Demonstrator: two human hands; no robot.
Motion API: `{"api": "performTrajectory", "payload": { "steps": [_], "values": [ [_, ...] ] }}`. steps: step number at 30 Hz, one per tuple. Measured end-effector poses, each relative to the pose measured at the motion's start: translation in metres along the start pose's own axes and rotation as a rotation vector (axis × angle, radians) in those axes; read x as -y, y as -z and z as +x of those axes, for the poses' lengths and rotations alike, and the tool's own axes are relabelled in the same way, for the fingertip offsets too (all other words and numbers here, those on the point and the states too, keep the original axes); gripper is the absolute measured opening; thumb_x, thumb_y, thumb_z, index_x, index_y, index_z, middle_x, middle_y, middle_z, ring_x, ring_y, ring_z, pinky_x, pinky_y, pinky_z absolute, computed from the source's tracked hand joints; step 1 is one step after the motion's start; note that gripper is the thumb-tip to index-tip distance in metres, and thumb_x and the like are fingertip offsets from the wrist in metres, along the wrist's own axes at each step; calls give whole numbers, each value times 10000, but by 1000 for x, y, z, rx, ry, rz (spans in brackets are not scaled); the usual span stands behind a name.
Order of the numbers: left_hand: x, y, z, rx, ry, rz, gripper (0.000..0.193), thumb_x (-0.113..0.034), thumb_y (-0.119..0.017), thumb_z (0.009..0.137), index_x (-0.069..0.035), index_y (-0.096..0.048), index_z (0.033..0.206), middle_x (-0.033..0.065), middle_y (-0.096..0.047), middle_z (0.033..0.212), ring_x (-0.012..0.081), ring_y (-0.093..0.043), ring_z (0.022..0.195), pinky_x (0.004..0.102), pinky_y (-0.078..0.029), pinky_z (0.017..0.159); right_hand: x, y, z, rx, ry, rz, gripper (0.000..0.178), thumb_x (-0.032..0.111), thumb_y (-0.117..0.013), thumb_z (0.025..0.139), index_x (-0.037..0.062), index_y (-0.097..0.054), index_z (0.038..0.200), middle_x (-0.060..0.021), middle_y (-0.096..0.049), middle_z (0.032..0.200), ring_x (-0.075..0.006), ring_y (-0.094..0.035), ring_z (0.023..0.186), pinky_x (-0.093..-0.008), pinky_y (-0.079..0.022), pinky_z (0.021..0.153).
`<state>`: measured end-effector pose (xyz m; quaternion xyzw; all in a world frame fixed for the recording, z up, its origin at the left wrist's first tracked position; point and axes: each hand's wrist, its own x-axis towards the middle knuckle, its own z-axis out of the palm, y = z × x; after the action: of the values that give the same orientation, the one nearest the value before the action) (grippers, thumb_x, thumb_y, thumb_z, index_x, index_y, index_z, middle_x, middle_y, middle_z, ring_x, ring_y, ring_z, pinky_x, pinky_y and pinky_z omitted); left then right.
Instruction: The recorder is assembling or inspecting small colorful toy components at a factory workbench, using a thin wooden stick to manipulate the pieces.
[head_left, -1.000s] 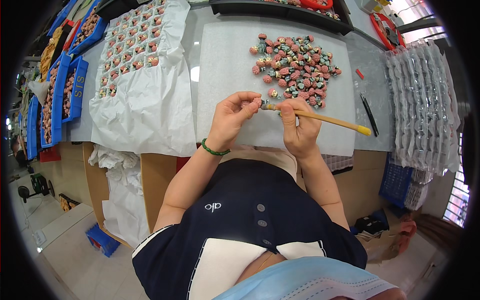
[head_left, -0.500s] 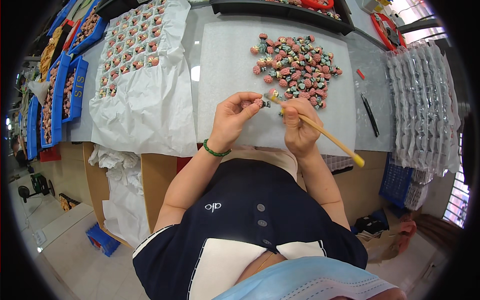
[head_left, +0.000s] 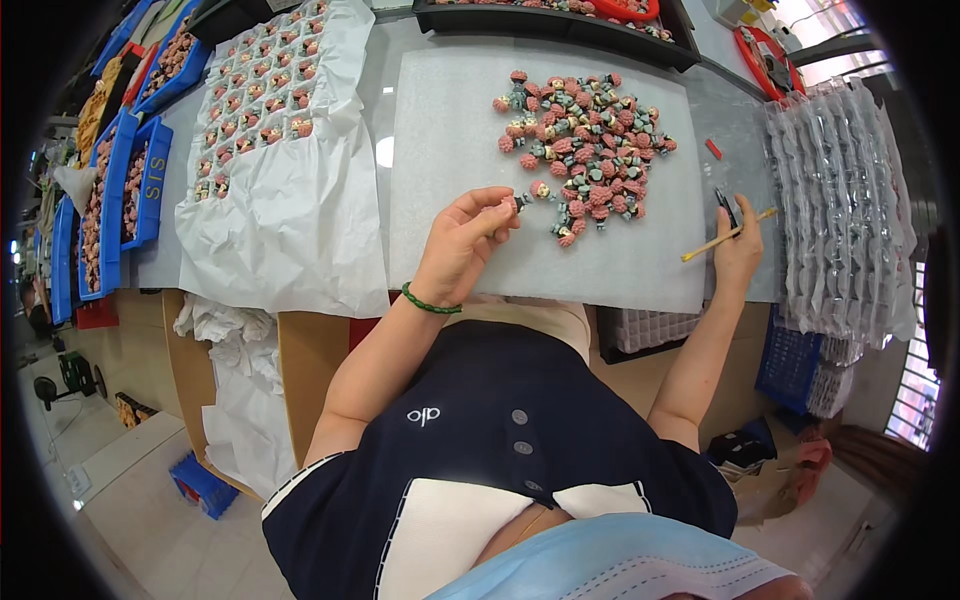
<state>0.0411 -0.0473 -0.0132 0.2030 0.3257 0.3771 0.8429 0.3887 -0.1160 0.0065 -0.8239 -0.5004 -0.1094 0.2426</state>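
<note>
My left hand (head_left: 467,240), with a green braided bracelet at its wrist, pinches a small figurine (head_left: 513,203) with pink curly hair and a dark base. Most of the figurine is hidden by the fingertips. Off to the right, my right hand (head_left: 738,255) holds a thin wooden-handled brush (head_left: 704,247) crosswise in its fingers. Its fingertips are at a black pen (head_left: 723,197) on the table; whether they grip the pen too, I cannot tell. Between the hands lies a loose pile of similar figurines (head_left: 600,150) on a white foam sheet (head_left: 450,130).
A white compartment tray (head_left: 270,75) of figurines, partly under white paper (head_left: 290,225), lies left. Blue bins (head_left: 150,185) stand beyond it. Clear plastic trays (head_left: 840,210) are stacked at right, near a small red piece (head_left: 713,149). A black tray (head_left: 560,22) sits at the back.
My right hand has moved right with the brush, away from the figurine to the black pen. My left hand keeps the figurine, which is turned differently in its fingers.
</note>
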Motion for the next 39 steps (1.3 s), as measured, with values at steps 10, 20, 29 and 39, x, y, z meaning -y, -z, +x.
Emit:
{"api": "performTrajectory", "payload": {
  "steps": [10, 20, 29, 39],
  "values": [
    [4, -6, -2, -58, 19, -63, 203, -36, -573, 797, -22, -500, 986, 85, -592, 926, 164, -571, 896, 225, -432, 713, -43, 0, -4, 43, 3, -116, 174, 128, -568, 810, 71, -625, 965, -183, -605, 837, -317, -576, 742, -350, -453, 660],
    [7, -8, 4, 52, -26, -28, 424, -7, -594, 783, 6, -452, 1183, 39, -565, 921, 104, -539, 793, 194, -421, 674, 65, 11, -13, 76, -43, 453, 229, 124, -528, 861, 47, -574, 1072, -101, -602, 852, -136, -547, 677, -268, -446, 613],
    [18, -9, 10, 40, -45, 16, 378, 4, -549, 812, -7, -449, 1176, 74, -569, 942, 142, -556, 853, 230, -451, 707, 154, 3, -34, 387, 530, 512, 235, 67, -627, 745, 50, -592, 976, -124, -580, 777, -259, -559, 675, -317, -455, 606],
    [20, -7, 11, 45, -92, -4, 297, 17, -545, 810, 14, -471, 1097, 79, -580, 941, 154, -577, 856, 220, -450, 671, 171, -8, -24, 323, 747, 321, 269, 155, -647, 721, 56, -595, 966, -77, -548, 713, -225, -506, 646, -329, -412, 549]
  ]
}}
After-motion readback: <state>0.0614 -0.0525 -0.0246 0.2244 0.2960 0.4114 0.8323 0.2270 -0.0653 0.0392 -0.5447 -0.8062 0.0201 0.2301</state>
